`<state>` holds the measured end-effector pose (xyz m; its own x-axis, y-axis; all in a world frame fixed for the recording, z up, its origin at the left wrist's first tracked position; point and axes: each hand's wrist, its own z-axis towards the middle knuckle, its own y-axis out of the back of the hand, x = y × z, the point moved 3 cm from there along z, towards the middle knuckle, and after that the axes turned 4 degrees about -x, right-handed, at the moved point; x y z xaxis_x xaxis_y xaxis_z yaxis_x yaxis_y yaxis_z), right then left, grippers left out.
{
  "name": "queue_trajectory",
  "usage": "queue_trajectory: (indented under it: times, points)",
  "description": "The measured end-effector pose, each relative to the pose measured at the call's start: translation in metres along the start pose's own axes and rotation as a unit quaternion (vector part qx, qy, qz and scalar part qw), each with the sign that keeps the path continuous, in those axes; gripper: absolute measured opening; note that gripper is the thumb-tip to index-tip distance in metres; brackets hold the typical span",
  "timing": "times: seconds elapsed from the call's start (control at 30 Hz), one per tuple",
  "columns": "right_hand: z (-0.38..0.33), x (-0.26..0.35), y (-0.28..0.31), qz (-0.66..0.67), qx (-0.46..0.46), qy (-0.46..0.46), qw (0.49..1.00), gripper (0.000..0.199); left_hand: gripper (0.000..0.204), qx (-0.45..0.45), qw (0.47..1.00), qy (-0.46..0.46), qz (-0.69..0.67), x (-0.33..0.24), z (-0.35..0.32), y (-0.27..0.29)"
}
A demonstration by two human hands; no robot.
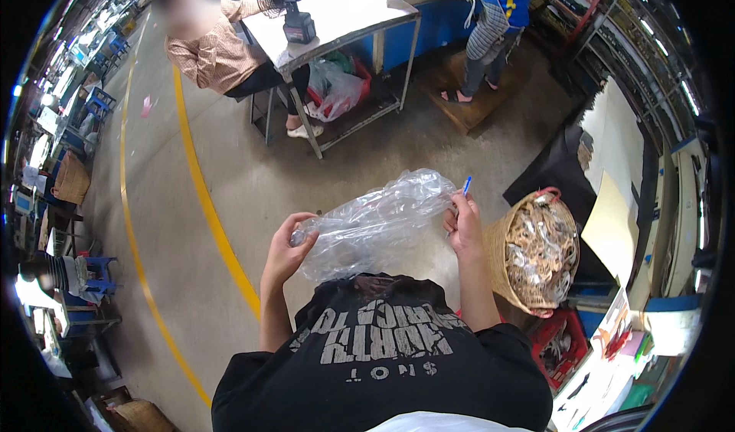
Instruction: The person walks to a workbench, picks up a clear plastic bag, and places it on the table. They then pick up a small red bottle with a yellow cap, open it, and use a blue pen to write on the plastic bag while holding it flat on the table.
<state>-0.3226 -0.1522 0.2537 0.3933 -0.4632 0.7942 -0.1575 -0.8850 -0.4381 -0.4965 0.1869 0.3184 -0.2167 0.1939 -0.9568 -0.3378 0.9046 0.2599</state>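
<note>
Both hands, left and right, pinch a clear plastic bag stretched open; right also holds a blue pen; next, a steady pull.

Clear bag: I see a crumpled see-through plastic bag stretched between my left hand and my right hand, in front of my chest.
Bag under table: a clear plastic bag with red showing behind it sits on the lower shelf of the grey table, upper middle.
Sheets: flat pale cardboard sheets lean at the right, beside a woven basket.
Screens: I can make out none.
</note>
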Motion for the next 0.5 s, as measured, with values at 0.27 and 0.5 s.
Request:
queue_trajectory:
  times: [0.27,0.5]
  points:
    - [0.137,0.042,-0.099,0.002,0.002,0.035,0.999,0.012,0.024,0.066,0.987,-0.127,0.069,-0.065,0.184,0.008]
    - [0.261,0.072,-0.128,-0.025,-0.032,0.039,0.998,0.030,0.028,-0.002,0.991,-0.131,-0.025,-0.083,0.307,-0.002]
